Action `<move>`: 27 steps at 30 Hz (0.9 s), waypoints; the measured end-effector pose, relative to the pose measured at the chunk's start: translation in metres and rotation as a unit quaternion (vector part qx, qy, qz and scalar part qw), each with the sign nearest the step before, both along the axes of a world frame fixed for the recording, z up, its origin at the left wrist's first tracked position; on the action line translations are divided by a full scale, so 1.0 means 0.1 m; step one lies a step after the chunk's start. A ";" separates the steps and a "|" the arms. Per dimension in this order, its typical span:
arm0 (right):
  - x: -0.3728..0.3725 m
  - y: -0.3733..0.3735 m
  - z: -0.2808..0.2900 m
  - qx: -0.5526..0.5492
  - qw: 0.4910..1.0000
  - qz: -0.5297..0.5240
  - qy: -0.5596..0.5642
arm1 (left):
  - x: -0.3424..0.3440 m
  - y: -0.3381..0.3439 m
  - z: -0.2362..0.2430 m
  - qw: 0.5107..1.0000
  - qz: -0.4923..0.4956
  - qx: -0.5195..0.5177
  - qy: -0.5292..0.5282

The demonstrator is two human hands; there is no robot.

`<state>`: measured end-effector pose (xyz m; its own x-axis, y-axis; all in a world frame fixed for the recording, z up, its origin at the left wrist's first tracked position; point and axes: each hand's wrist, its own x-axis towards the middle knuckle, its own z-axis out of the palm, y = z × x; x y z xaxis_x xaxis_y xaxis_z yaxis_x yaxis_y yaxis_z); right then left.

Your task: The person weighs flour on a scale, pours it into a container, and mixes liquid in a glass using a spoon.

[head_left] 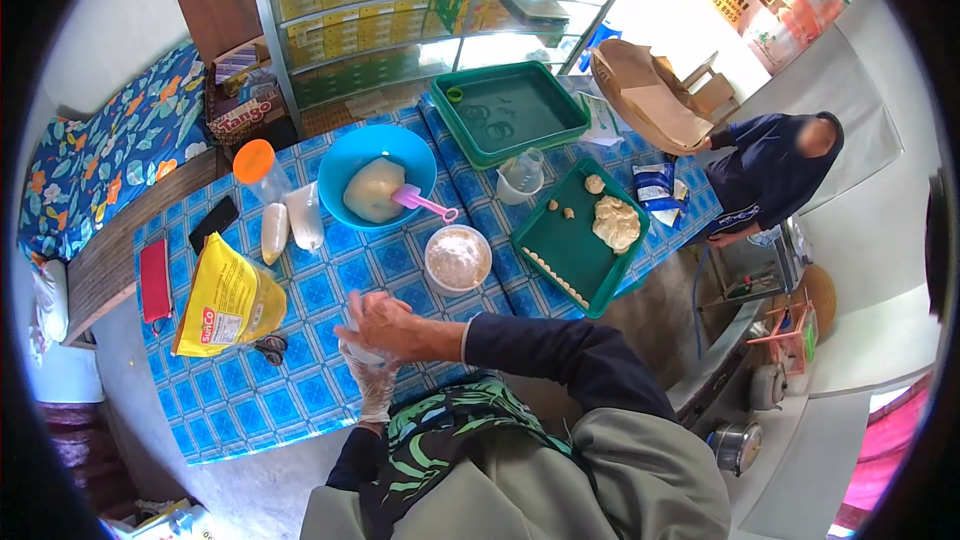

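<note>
My left hand (372, 380) wears a thin clear plastic glove, and its fingers are mostly hidden. Bare, my right hand (382, 326) lies across it, its fingers closed round the gloved fingers. Both are over the near part of the table. Past them stands a white tub of pale flour (458, 258). Behind that, a blue bowl (420, 152) holds a lump of pale dough (375, 190) and a pink spatula (424, 202). Left of my hands are a yellow oil pouch (228, 298) and black scissors (270, 348).
A green tray (545, 285) holds dough and small pieces. Another green tray (565, 130), a measuring jug (522, 172), an orange-lidded jar (262, 172), a phone (213, 223) and a red notebook (155, 280) are around. At right, a person (770, 175) stands by a paper-lined woven tray (612, 75).
</note>
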<state>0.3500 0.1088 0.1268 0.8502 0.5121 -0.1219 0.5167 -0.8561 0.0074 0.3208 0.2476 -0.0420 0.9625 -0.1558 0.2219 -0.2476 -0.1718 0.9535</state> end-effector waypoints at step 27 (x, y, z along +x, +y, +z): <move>-0.48 -3.25 -1.19 0.711 0.381 -0.567 -0.163 | -0.19 -0.11 1.15 0.951 0.096 0.276 -0.097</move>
